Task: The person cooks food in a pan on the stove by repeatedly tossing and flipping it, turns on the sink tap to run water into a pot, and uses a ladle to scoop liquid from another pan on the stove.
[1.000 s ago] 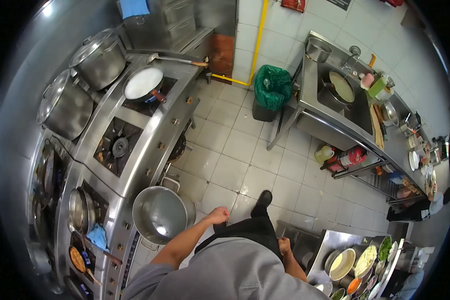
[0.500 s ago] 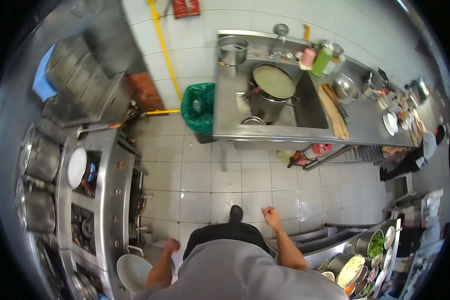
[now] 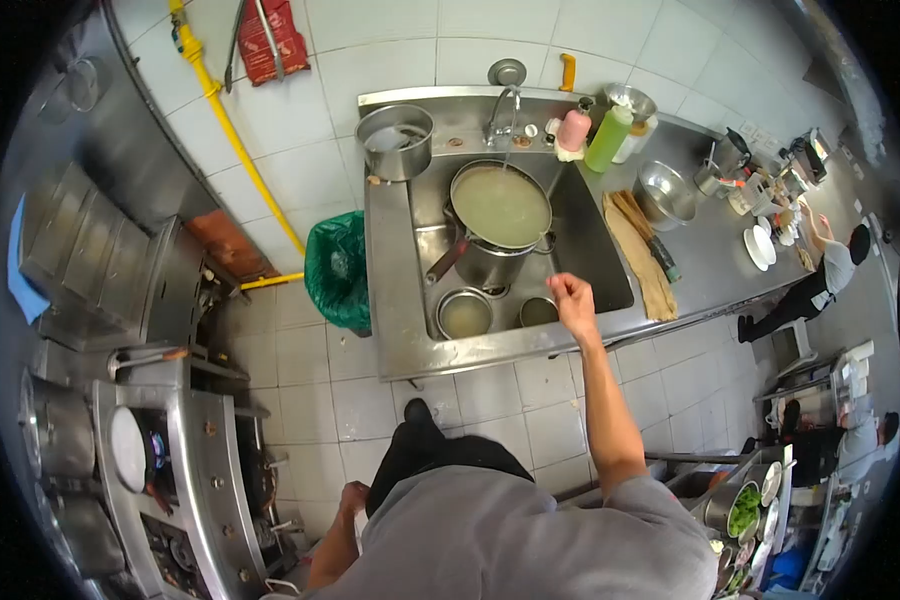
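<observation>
My right hand (image 3: 572, 302) is stretched out over the front rim of the steel sink (image 3: 620, 265). Its fingers are curled in, and I see nothing in them. Just left of it, low in the basin, is a small pot (image 3: 538, 312); another small pot of cloudy liquid (image 3: 465, 316) sits beside it. Behind stands a tall pot (image 3: 492, 266), topped by a wide pan of cloudy liquid (image 3: 502, 207) under the running tap (image 3: 505, 118). Down at my side, my left hand (image 3: 353, 497) is curled; what it holds, if anything, is hidden.
A green-lined bin (image 3: 336, 270) stands left of the sink. On the counter are a folded brown cloth (image 3: 637, 255), a steel bowl (image 3: 663, 193) and a green bottle (image 3: 608, 140). To the left, a stove burner is lit under a white pan (image 3: 128, 449). Co-workers (image 3: 838, 270) stand at the right.
I have moved closer to the sink, which now fills more of the view. My right hand has gone forward from beside my body to the sink's front edge. My left hand stays low.
</observation>
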Tool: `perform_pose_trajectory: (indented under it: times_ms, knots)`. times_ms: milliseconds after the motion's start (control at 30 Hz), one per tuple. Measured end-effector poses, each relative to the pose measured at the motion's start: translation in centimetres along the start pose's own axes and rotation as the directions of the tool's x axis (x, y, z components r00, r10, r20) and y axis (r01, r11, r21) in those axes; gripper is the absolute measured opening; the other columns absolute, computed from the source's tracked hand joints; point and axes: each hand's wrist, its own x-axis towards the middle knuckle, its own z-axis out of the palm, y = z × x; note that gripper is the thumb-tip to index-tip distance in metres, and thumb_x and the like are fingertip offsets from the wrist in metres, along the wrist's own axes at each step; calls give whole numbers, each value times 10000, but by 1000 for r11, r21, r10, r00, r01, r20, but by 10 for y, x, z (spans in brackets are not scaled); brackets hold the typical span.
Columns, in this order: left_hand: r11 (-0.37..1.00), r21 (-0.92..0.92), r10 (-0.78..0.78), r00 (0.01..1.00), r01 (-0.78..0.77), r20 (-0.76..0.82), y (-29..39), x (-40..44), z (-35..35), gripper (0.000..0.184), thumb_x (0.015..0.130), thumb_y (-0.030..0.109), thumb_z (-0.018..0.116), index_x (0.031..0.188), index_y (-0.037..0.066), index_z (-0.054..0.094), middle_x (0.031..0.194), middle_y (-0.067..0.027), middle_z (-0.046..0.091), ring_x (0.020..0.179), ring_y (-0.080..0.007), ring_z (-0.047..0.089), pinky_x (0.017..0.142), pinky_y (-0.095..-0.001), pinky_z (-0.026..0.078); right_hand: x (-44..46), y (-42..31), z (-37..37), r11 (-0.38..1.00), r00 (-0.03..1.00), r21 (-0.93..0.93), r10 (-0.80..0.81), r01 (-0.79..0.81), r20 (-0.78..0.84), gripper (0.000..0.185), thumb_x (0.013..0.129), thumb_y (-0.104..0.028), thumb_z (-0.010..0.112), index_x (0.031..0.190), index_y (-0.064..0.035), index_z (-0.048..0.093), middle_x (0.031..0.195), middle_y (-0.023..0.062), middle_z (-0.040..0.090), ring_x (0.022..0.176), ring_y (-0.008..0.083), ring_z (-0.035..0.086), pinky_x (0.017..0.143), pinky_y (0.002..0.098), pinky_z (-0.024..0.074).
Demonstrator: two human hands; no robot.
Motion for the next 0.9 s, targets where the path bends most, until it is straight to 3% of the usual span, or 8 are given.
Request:
perform_pose_trajectory:
  times_ms: [33, 67, 100, 167, 600, 667, 767, 900]
  knots:
    - [947, 253, 198, 980, -200, 34, -2, 17, -3, 161, 657, 180, 542, 643, 25, 585, 603, -119, 575, 546, -209, 539, 529, -319, 424, 20, -6, -2, 999, 1000, 32, -5, 5, -18, 267, 830, -240, 495, 761, 3, 582, 569, -15, 474, 538, 77, 403, 495, 237, 342]
    - [985, 169, -35, 996, 22, 77, 14, 29, -12, 154, 666, 166, 522, 615, 27, 565, 595, -95, 568, 546, -182, 554, 525, -300, 442, 44, -15, -3, 998, 999, 63, -18, 19, -29, 252, 835, -218, 486, 773, 4, 585, 594, -6, 503, 550, 81, 427, 514, 232, 358]
    - [969, 87, 216, 962, -233, 168, -16, 57, -13, 133, 687, 142, 502, 638, 27, 548, 586, -76, 554, 525, -138, 540, 485, -297, 452, 67, -16, -3, 998, 999, 59, -26, 27, -24, 252, 835, -218, 486, 773, 4, 585, 594, -6, 503, 550, 81, 427, 514, 232, 358]
    - [862, -419, -305, 952, 287, 24, 78, 43, -37, 97, 702, 111, 500, 713, 32, 554, 598, -71, 560, 523, -134, 541, 444, -289, 451, 115, 2, -2, 995, 999, 92, -38, 38, -3, 229, 838, -183, 474, 797, 12, 589, 653, 20, 553, 591, 88, 471, 558, 227, 382]
    - [687, -695, -503, 829, 214, -243, 169, -11, 40, 60, 753, 65, 479, 725, 33, 521, 599, -67, 551, 485, -130, 521, 387, -249, 416, 390, 62, 57, 985, 996, -158, -53, 64, 73, 179, 701, -57, 444, 709, -16, 618, 599, 44, 563, 484, 118, 486, 402, 261, 350]
    - [646, -729, -543, 806, 225, -233, 167, -40, 88, 88, 729, 53, 448, 712, 26, 530, 588, -76, 548, 477, -135, 525, 383, -253, 424, 405, 36, 60, 993, 987, -107, 64, -49, 144, 202, 721, -61, 426, 662, -3, 610, 610, 80, 592, 573, 153, 551, 539, 267, 414]
    - [668, -685, -584, 776, 292, -238, 189, -84, 148, 140, 726, 84, 449, 716, 1, 561, 605, -88, 569, 474, -134, 521, 395, -263, 422, 425, 24, 73, 907, 994, 422, -43, -4, 102, 152, 790, -83, 465, 763, -18, 600, 631, 9, 548, 501, 101, 453, 461, 249, 354]
    - [731, -575, -618, 713, 366, -332, 259, -128, 186, 220, 711, 190, 552, 717, -21, 613, 647, -99, 602, 555, -154, 534, 501, -290, 424, 414, 28, 76, 914, 997, 400, -75, 66, 7, 140, 793, -94, 488, 817, -16, 603, 635, 10, 548, 513, 101, 457, 492, 241, 371]
